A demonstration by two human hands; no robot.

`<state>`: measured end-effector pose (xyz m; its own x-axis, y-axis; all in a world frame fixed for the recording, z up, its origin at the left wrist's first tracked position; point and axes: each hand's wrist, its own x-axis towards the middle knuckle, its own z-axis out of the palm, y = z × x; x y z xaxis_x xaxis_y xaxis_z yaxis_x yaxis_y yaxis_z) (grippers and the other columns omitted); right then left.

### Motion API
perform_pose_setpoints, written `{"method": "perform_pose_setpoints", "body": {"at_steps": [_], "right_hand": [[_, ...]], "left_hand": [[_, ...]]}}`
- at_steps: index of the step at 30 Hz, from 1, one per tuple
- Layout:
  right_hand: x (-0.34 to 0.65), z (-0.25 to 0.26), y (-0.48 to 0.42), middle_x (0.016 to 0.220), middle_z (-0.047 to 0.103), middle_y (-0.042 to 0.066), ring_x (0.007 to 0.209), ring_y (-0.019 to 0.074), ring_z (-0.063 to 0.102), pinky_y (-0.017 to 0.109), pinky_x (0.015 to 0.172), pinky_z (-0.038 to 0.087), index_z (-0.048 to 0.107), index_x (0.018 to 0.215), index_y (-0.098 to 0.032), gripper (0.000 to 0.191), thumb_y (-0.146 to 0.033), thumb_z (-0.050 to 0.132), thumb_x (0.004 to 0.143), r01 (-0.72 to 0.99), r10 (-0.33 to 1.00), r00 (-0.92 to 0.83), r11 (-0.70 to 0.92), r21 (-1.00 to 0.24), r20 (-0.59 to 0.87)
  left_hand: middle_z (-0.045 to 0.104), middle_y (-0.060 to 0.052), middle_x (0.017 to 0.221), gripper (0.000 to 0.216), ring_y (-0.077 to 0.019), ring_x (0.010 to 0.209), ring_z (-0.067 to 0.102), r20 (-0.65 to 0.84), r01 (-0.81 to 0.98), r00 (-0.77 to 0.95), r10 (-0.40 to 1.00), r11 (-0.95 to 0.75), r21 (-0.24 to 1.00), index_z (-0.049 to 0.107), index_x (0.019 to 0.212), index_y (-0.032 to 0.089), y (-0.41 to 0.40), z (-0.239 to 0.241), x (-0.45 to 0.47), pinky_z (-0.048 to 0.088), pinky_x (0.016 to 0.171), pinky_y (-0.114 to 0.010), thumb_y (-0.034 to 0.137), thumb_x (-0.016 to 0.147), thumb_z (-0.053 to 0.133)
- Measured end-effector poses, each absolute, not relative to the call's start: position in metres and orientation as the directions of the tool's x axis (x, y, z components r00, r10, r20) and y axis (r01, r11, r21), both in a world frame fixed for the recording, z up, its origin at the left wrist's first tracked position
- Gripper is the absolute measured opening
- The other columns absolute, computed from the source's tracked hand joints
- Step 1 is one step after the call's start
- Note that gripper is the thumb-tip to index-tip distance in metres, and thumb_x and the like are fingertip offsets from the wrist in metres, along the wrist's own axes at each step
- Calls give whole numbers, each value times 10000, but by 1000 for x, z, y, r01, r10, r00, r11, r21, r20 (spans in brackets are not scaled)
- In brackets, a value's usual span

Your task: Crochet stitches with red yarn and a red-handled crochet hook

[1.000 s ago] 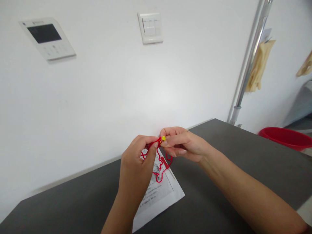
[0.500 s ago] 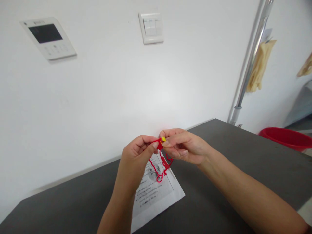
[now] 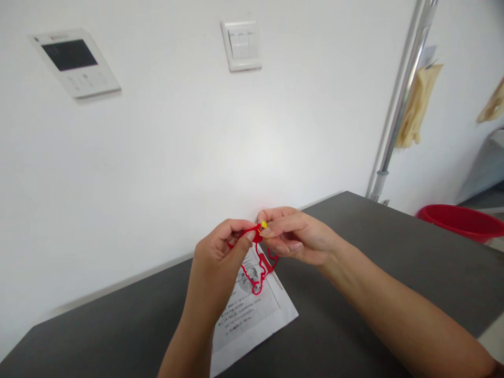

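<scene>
Between the thumb and fingers of my left hand (image 3: 218, 252) is a small piece of red yarn work (image 3: 256, 235), pinched at its edge. My right hand (image 3: 293, 236), close against it, pinches a small yellow tool (image 3: 264, 224) whose thin part meets the red piece; most of it is hidden by the fingers, so its exact kind is unclear. Loose red yarn (image 3: 257, 289) hangs or lies in loops below both hands, over a printed sheet of paper (image 3: 271, 328).
The paper lies on a dark grey tabletop (image 3: 354, 315) set against a white wall. An intercom panel (image 3: 74, 63) and a light switch (image 3: 242, 46) are on the wall. To the right are a metal pole (image 3: 397, 105), hanging yellowish gloves (image 3: 419, 105) and a red basin (image 3: 460, 223).
The hands stay together in nearly the same place. The red piece and the yellow tool have shifted slightly between the fingers, and a bit of red yarn now shows behind my left fingers.
</scene>
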<state>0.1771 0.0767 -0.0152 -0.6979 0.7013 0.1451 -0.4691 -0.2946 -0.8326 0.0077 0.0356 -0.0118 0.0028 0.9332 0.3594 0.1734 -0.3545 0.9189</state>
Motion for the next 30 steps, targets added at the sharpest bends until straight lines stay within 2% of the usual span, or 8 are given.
{"method": "perform_pose_setpoints", "body": {"at_steps": [5,12,18,23,26,30], "right_hand": [[175,-13,73,436,570,-57,315,7,236,135,322,103,579,718,-166,142,-153,715,677,-483,760,-633,-240,-842,147],[173,-11,70,478,633,-32,326,13,314,137,323,132,576,727,-158,189,-188,760,696,-457,804,-570,-135,-879,173],[175,-13,70,565,718,10,379,59,514,129,334,321,586,808,-156,221,-248,781,760,-462,790,-575,-98,-882,213],[173,-15,68,662,768,32,474,102,662,162,432,505,565,852,-162,209,-272,742,833,-455,770,-586,-54,-889,254],[172,-16,67,673,774,31,478,102,675,158,435,517,547,852,-168,197,-267,717,856,-442,769,-580,-21,-897,268],[173,-17,68,635,757,16,443,95,655,139,395,487,534,837,-174,157,-227,681,856,-418,786,-556,14,-908,269]], "left_hand": [[753,-8,728,79,-170,675,676,414,259,-2,910,-400,879,770,839,204,34,-10,9,525,639,-272,260,812,721],[743,21,724,65,-180,711,686,556,451,-146,819,-445,774,748,795,240,30,-12,16,536,737,-299,210,815,693],[733,26,738,92,-169,694,670,633,526,-75,770,-509,682,729,800,240,31,-11,13,529,728,-294,185,832,663],[720,31,751,107,-153,700,662,638,513,-66,768,-522,682,719,811,235,33,-11,9,519,699,-267,170,852,646],[710,42,763,128,-133,710,657,683,512,-16,731,-580,633,708,817,232,35,-13,6,513,698,-242,132,860,640],[715,37,800,192,-109,739,663,777,546,119,618,-694,468,699,837,213,39,-14,1,508,702,-204,47,850,604]]}}
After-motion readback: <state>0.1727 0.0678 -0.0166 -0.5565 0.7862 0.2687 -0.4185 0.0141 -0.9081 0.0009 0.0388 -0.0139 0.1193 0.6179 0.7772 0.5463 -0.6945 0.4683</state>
